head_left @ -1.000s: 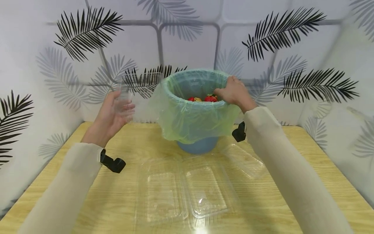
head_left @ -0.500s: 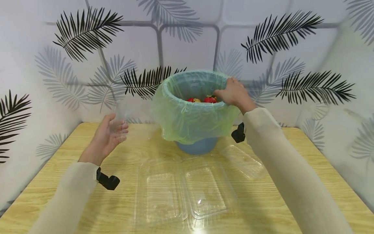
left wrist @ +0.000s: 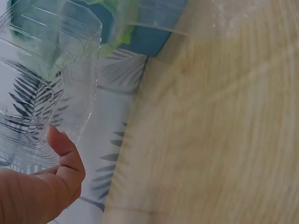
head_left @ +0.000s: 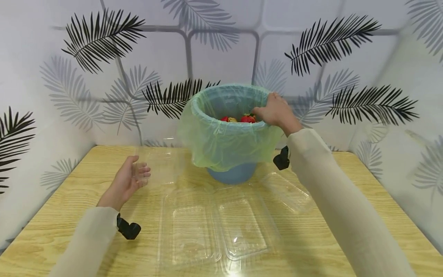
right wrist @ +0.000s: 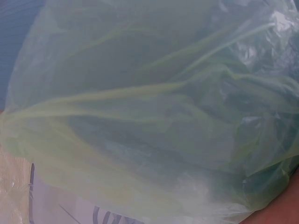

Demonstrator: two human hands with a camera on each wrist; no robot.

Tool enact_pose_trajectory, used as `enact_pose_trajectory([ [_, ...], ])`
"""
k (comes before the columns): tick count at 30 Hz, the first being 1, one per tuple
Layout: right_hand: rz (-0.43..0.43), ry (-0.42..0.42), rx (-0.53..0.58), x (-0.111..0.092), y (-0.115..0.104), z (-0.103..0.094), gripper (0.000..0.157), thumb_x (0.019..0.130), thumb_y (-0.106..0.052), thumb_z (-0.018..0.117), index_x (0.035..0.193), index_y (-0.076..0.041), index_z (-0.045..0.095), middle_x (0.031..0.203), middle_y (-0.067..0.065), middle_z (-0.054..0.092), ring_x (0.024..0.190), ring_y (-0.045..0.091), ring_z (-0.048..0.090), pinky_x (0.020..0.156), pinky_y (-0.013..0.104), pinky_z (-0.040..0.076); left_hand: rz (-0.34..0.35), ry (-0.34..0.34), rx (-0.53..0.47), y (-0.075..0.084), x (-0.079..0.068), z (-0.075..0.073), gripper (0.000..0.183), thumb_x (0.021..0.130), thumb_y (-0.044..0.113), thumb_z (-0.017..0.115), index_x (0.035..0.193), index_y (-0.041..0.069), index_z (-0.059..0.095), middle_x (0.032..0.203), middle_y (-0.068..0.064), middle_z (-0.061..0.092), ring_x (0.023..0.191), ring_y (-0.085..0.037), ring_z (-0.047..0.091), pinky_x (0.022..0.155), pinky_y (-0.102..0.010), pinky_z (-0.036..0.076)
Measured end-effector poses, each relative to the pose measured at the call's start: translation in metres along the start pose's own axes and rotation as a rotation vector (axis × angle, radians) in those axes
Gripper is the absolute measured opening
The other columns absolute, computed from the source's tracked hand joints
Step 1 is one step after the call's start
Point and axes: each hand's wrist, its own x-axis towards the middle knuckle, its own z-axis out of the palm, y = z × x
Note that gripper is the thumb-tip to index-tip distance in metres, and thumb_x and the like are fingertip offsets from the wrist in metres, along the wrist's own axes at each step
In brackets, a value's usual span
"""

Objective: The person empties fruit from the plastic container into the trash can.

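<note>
A clear plastic container point(head_left: 160, 163) is in my left hand point(head_left: 129, 181), left of the bin. In the left wrist view, the left hand point(left wrist: 51, 186) grips the container point(left wrist: 77, 88) at its edge, with the thumb against one side. My right hand point(head_left: 277, 111) grips the right rim of a blue bin point(head_left: 232, 175), with the thumb over the inside. A thin green plastic bag point(head_left: 238, 144) lines the bin and hangs over its rim. Several red strawberries point(head_left: 247, 119) show inside. The bag point(right wrist: 154, 107) fills most of the right wrist view.
Two clear plastic trays point(head_left: 194, 231) lie side by side on the wooden table point(head_left: 311, 246) in front of the bin. Another clear plastic piece point(head_left: 288, 192) lies at the bin's right. A wall covering with leaf prints point(head_left: 221, 57) stands close behind the table.
My left hand has lowered the clear container from beside the bin's rim towards the table. The right hand stays on the rim.
</note>
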Motion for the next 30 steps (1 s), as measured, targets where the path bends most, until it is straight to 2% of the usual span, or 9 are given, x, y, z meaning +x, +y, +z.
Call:
enact_pose_trajectory([
  [11,0.003,-0.007,0.004,0.0,0.0,-0.001,0.084,0.097,-0.044,0.035,0.151,0.002,-0.009,0.158,0.02,-0.012,0.146,0.041,-0.007,0.117,0.056,0.003,-0.052,0.051,0.131,-0.019,0.003,-0.001,0.074,0.101,0.044,0.023,0.149,-0.01,0.008,0.131,-0.019,0.036,0.101,-0.017,0.048,0.073,-0.02,0.049],
  [12,0.004,-0.006,0.004,0.0,0.0,-0.001,0.084,0.097,-0.044,0.035,0.151,0.002,-0.009,0.158,0.02,-0.012,0.146,0.041,-0.007,0.117,0.056,0.003,-0.061,0.058,0.124,-0.021,0.004,-0.002,0.072,0.101,0.043,0.024,0.147,-0.011,0.016,0.13,-0.019,0.038,0.1,-0.017,0.049,0.073,-0.021,0.049],
  [15,0.006,-0.005,0.003,0.0,0.0,0.0,0.084,0.097,-0.045,0.035,0.151,0.002,-0.008,0.159,0.02,-0.011,0.146,0.041,-0.007,0.117,0.056,0.003,-0.073,0.072,0.097,-0.026,0.005,-0.003,0.062,0.101,0.04,0.026,0.136,-0.011,0.03,0.114,-0.011,0.048,0.093,-0.014,0.053,0.071,-0.022,0.05],
  [18,0.006,-0.003,0.002,0.001,0.0,0.001,0.084,0.097,-0.045,0.036,0.151,0.002,-0.008,0.158,0.02,-0.011,0.146,0.041,-0.006,0.117,0.056,0.002,-0.067,0.084,0.089,-0.03,0.006,-0.005,0.057,0.101,0.039,0.026,0.133,-0.009,0.03,0.097,-0.001,0.052,0.087,-0.011,0.056,0.071,-0.024,0.051],
  [19,0.006,-0.004,0.002,0.001,0.0,0.001,0.084,0.097,-0.045,0.035,0.151,0.002,-0.009,0.158,0.02,-0.011,0.146,0.041,-0.007,0.117,0.056,0.002,-0.061,0.082,0.098,-0.031,0.006,-0.006,0.062,0.101,0.039,0.026,0.141,-0.008,0.02,0.096,-0.001,0.053,0.086,-0.01,0.057,0.071,-0.024,0.052],
  [22,0.005,-0.002,0.001,0.002,0.0,0.001,0.084,0.097,-0.045,0.035,0.151,0.002,-0.009,0.158,0.021,-0.012,0.146,0.041,-0.007,0.117,0.056,0.002,-0.048,0.077,0.135,-0.033,0.006,-0.007,0.069,0.101,0.039,0.024,0.148,-0.009,0.006,0.111,-0.015,0.053,0.084,-0.008,0.058,0.071,-0.024,0.052],
  [23,0.005,-0.001,0.0,0.002,0.0,0.001,0.084,0.097,-0.044,0.035,0.151,0.002,-0.009,0.158,0.021,-0.012,0.146,0.041,-0.007,0.117,0.056,0.002,-0.047,0.082,0.146,-0.034,0.006,-0.007,0.066,0.102,0.039,0.024,0.147,-0.008,0.013,0.119,-0.02,0.05,0.083,-0.007,0.059,0.07,-0.024,0.053],
  [26,0.007,0.0,0.001,0.001,0.001,0.0,0.084,0.097,-0.044,0.035,0.151,0.002,-0.009,0.158,0.02,-0.012,0.146,0.041,-0.007,0.117,0.057,0.002,-0.053,0.093,0.173,-0.035,0.006,-0.009,0.054,0.102,0.039,0.024,0.13,-0.006,0.033,0.13,-0.025,0.039,0.075,-0.005,0.057,0.068,-0.023,0.053],
  [30,0.009,-0.002,0.005,0.001,0.001,0.0,0.084,0.096,-0.044,0.036,0.151,0.002,-0.008,0.158,0.02,-0.011,0.146,0.041,-0.007,0.117,0.057,0.002,-0.066,0.102,0.176,-0.034,0.006,-0.011,0.036,0.103,0.035,0.026,0.099,0.004,0.042,0.095,-0.004,0.051,0.065,-0.005,0.05,0.065,-0.023,0.052],
])
